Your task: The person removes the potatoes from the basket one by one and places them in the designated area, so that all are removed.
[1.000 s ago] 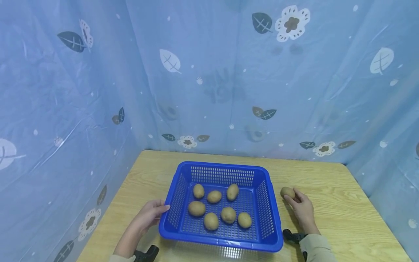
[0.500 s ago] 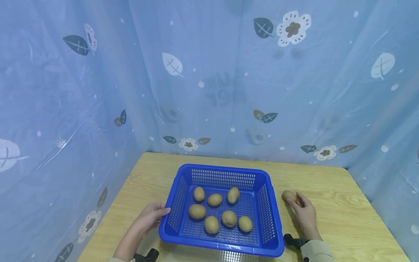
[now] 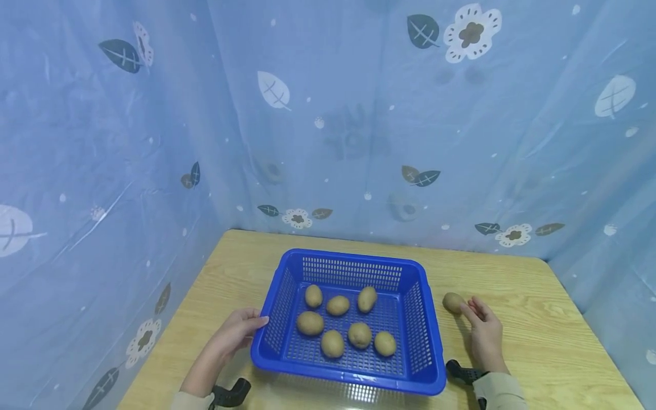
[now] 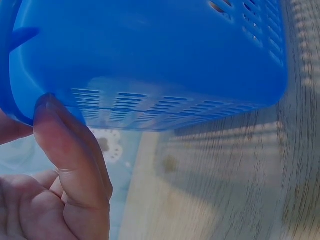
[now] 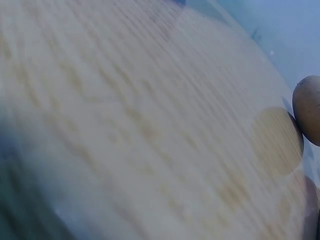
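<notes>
A blue plastic basket (image 3: 353, 376) with slotted walls stands in the middle of the table, with several potatoes (image 3: 310, 323) spread over its bottom. My left hand (image 3: 233, 335) grips the basket's left rim, thumb on top and fingers beneath; the left wrist view shows the fingers (image 4: 75, 160) bent at that rim. Right of the basket, a single potato (image 3: 453, 303) rests on the table. My right hand (image 3: 487, 336) is beside it, thumb at its near side and the other fingers spread away. In the right wrist view this potato (image 5: 309, 110) is partly cut off.
The wooden table (image 3: 533, 336) reaches back to a blue curtain (image 3: 328, 142) with flowers and leaves. Black wrist mounts (image 3: 232, 394) are on both forearms. The basket's right wall stands close to the single potato.
My right hand has loosened from the single potato and shifted slightly right, its fingers coming away. The left hand keeps its hold on the basket. The head view has shifted a little.
</notes>
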`<state>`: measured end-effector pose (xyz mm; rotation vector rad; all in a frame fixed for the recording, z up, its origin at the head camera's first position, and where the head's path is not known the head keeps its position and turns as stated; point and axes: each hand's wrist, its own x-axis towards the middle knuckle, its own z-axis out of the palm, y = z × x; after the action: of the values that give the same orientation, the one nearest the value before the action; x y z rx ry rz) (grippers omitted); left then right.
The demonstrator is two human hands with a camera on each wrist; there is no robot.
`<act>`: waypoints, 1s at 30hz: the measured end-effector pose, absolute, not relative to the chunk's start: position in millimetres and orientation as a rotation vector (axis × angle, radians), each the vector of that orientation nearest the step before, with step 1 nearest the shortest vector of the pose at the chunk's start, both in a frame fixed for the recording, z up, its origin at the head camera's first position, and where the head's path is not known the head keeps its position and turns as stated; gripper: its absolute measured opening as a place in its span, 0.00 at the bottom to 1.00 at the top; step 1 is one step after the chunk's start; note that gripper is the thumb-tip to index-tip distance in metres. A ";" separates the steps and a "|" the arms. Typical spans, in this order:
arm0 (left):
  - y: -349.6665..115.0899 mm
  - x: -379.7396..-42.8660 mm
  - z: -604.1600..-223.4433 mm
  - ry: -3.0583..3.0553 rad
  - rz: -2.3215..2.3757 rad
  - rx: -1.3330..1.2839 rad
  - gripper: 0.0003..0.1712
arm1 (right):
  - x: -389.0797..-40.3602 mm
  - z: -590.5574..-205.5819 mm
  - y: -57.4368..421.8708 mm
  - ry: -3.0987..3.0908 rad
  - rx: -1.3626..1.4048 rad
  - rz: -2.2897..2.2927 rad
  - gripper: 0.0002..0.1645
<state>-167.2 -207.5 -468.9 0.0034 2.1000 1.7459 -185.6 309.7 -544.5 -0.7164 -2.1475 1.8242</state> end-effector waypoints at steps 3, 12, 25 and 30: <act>-205.9 -168.8 -469.0 2.095 1.748 0.012 0.23 | -183.6 -542.8 312.1 -2.174 -0.720 1.790 0.41; -207.5 -169.1 -468.2 2.079 1.749 -0.003 0.21 | -177.9 -530.7 317.3 -2.166 -0.659 1.787 0.40; -208.6 -168.4 -466.5 2.078 1.731 0.002 0.22 | -176.2 -481.6 301.5 -1.912 -0.294 1.950 0.31; -208.9 -168.8 -466.4 2.069 1.735 0.007 0.22 | -174.8 -459.9 291.0 -1.932 -0.146 1.918 0.33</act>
<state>-168.8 -208.9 -466.4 0.0065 2.0686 1.7346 -174.8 291.0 -459.9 -0.1465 -1.9318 1.9175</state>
